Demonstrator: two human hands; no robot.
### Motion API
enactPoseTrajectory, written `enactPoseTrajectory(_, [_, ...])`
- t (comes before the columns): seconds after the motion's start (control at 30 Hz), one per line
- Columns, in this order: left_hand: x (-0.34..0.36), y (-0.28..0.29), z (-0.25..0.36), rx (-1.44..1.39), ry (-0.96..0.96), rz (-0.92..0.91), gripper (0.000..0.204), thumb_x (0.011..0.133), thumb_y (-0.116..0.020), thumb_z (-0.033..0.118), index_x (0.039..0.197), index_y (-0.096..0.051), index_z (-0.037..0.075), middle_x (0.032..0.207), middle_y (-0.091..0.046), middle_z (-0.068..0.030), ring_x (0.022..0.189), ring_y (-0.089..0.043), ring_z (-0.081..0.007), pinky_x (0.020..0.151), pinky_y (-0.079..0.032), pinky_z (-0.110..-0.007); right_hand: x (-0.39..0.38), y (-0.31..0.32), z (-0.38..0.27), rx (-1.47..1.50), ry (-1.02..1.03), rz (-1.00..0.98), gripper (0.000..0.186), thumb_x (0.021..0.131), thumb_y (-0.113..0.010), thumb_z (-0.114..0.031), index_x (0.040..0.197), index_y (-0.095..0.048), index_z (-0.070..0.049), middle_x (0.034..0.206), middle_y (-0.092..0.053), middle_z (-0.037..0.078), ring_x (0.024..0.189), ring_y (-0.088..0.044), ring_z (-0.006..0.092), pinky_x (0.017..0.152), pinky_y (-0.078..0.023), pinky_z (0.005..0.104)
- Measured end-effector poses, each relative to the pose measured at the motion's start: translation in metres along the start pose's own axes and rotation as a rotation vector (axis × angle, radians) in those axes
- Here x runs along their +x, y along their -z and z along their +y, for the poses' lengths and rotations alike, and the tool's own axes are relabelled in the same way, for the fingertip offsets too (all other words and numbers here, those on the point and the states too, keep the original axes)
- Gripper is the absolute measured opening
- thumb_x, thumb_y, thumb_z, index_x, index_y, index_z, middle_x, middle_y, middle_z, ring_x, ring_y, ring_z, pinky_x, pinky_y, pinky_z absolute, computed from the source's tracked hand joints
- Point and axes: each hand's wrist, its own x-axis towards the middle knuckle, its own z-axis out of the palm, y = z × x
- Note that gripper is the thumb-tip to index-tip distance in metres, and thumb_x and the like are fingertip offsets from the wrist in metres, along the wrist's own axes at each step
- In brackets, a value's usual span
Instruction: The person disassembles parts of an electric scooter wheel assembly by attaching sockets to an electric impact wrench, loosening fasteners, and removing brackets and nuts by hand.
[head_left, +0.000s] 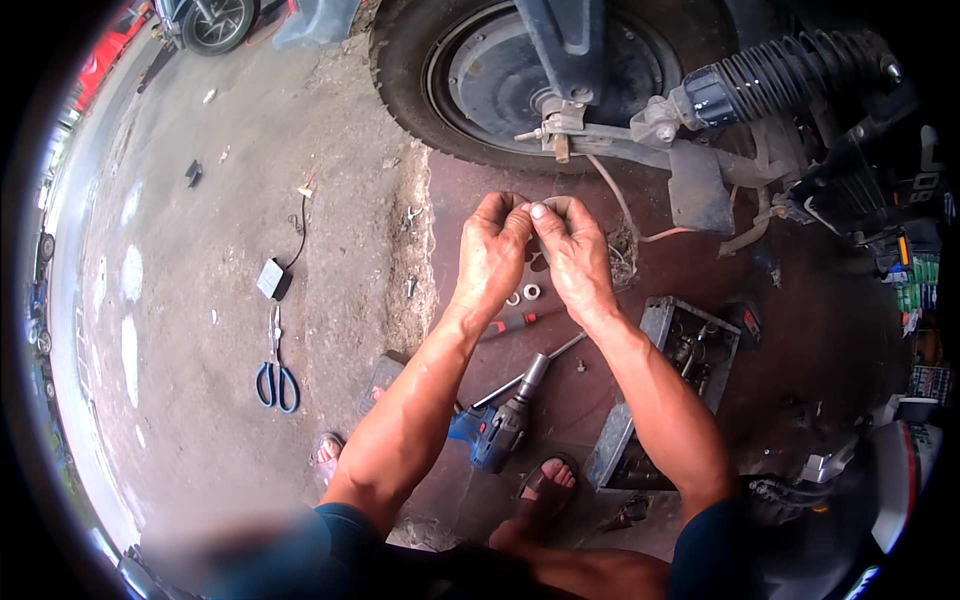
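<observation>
My left hand (pixel 490 255) and my right hand (pixel 575 260) meet just below a vehicle's rear wheel (pixel 410 75), thumbs pressed together and fingers curled round something small that I cannot make out. The wheel's axle fitting (pixel 562 118) is above them. Under my hands lie small washers (pixel 532 292) and a red-and-black handled tool (pixel 515 322) on the dark red floor (pixel 460 190). Between my forearms rests a blue-and-black impact driver (pixel 485 440) with a long socket, beside a metal rod (pixel 497 392).
A metal toolbox (pixel 650 335) sits at my right, below the shock absorber (pixel 760 85) and a loose cable (pixel 620 200). On the concrete to the left lie blue-handled scissors (pixel 277 385) and a small boxy device (pixel 272 280) with a wire. A parked motorbike (pixel 210 25) stands top left.
</observation>
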Motion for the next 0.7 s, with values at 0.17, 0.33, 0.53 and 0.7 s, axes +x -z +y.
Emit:
enactPoseTrajectory(0.17, [-0.021, 0.030, -0.024, 0.182, 0.222, -0.142, 0.025, 0.090, -0.053, 0.019, 0.098, -0.059, -0.005, 0.070, -0.060, -0.0080, 0.061, -0.056, -0.0143, 0.057, -0.045, -0.028, -0.018, 0.052, 0.035, -0.077, -0.450, -0.290, 0.014, 0.089, -0.060, -0.013, 0.101, -0.061, -0.006, 0.083, -0.063, 0.002, 0.075, -0.057, 0.0088, 0.062, -0.046, 0.0233])
enactPoseTrajectory(0.33, [-0.041, 0.076, -0.062, 0.535, 0.122, -0.227, 0.032, 0.088, -0.057, 0.020, 0.111, -0.056, -0.002, 0.093, -0.065, -0.0153, 0.079, -0.062, -0.0221, 0.073, -0.050, -0.034, -0.023, 0.093, 0.081, -0.549, -0.286, -0.283, 0.013, 0.084, -0.060, -0.010, 0.095, -0.065, -0.003, 0.089, -0.066, 0.005, 0.081, -0.060, 0.0149, 0.074, -0.048, 0.0300])
enactPoseTrajectory(0.53, [-0.110, 0.115, -0.058, 0.978, -0.032, -0.789, 0.038, 0.080, -0.060, 0.013, 0.116, -0.053, 0.001, 0.111, -0.057, -0.0190, 0.102, -0.056, -0.0340, 0.087, -0.048, -0.038, -0.034, 0.078, 0.069, -1.068, 0.138, -0.467, 0.017, 0.081, -0.062, -0.014, 0.094, -0.066, -0.004, 0.089, -0.061, 0.012, 0.094, -0.056, 0.0291, 0.086, -0.044, 0.0374])
enactPoseTrajectory(0.7, [-0.171, 0.118, -0.082, 1.413, -0.331, -0.871, 0.057, 0.079, -0.053, 0.014, 0.132, -0.039, -0.002, 0.127, -0.046, -0.0214, 0.120, -0.043, -0.0374, 0.102, -0.032, -0.050, -0.029, 0.092, 0.059, -0.969, 0.035, -0.234, 0.017, 0.084, -0.061, -0.016, 0.096, -0.064, -0.004, 0.088, -0.064, 0.010, 0.081, -0.061, 0.0226, 0.074, -0.047, 0.0342])
